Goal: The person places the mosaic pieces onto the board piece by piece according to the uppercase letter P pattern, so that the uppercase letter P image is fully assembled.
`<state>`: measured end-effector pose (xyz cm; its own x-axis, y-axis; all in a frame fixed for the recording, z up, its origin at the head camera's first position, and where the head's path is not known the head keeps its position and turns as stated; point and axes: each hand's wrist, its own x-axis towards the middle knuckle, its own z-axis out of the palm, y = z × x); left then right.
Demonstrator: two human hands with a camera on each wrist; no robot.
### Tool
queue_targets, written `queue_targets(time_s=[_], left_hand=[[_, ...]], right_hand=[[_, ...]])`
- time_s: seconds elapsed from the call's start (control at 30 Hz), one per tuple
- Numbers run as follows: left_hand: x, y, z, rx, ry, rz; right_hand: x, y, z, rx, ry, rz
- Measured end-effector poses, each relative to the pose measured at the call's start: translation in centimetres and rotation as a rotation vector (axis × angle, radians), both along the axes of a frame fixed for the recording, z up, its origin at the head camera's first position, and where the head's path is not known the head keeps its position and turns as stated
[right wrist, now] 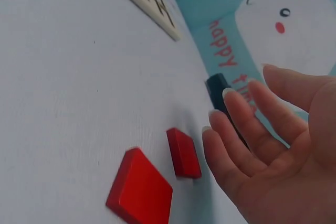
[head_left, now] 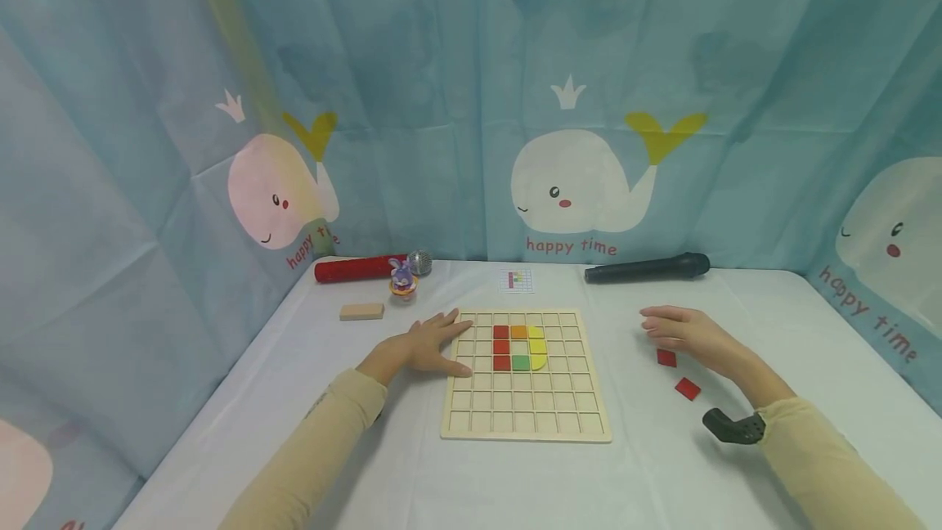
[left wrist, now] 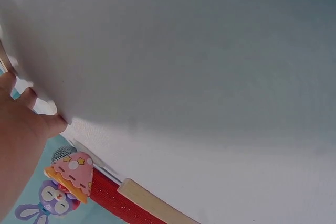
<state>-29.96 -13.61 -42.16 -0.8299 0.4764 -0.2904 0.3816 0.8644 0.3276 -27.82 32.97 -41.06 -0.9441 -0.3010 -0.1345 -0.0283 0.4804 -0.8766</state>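
Observation:
My left hand (head_left: 427, 346) rests with spread fingers on the left edge of a wooden grid board (head_left: 526, 425). Coloured tiles sit in the board's upper cells: a column of red tiles (head_left: 501, 348), an orange tile (head_left: 518, 332), a green tile (head_left: 521, 363) and yellow pieces (head_left: 539, 347), two of them rounded at a corner. On the right, my right hand (head_left: 695, 339) hovers over the table with loosely bent fingers and nothing in them. Just under and beside it lie two loose red square tiles, one nearer the fingers (right wrist: 184, 153) and one closer to the camera (right wrist: 140, 190).
Along the back lie a red microphone (head_left: 361, 268), a small card with a coloured grid pattern (head_left: 518, 280) and a black microphone (head_left: 648, 268). A purple rabbit toy (head_left: 402, 278) and a wooden block (head_left: 361, 312) are at the back left. A whale-print curtain (head_left: 456, 105) surrounds the table.

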Motion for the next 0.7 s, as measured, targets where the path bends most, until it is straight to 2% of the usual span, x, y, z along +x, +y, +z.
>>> queue_targets(time_s=[0.2, 0.3, 0.43, 0.7], left_hand=[[0.1, 0.1, 0.1, 0.008, -0.01, -0.002], [0.1, 0.1, 0.1, 0.006, -0.008, -0.004], [0.1, 0.1, 0.1, 0.001, -0.002, -0.007], [0.3, 0.2, 0.5, 0.016, -0.007, -0.013]], right_hand=[[0.1, 0.8, -0.3, 0.012, -0.007, -0.029], [0.3, 1.0, -0.4, 0.082, -0.009, -0.034], [0.8, 1.4, -0.4, 0.153, 0.023, -0.007], [1.5, 1.3, -0.2, 0.165, 0.084, 0.085]])
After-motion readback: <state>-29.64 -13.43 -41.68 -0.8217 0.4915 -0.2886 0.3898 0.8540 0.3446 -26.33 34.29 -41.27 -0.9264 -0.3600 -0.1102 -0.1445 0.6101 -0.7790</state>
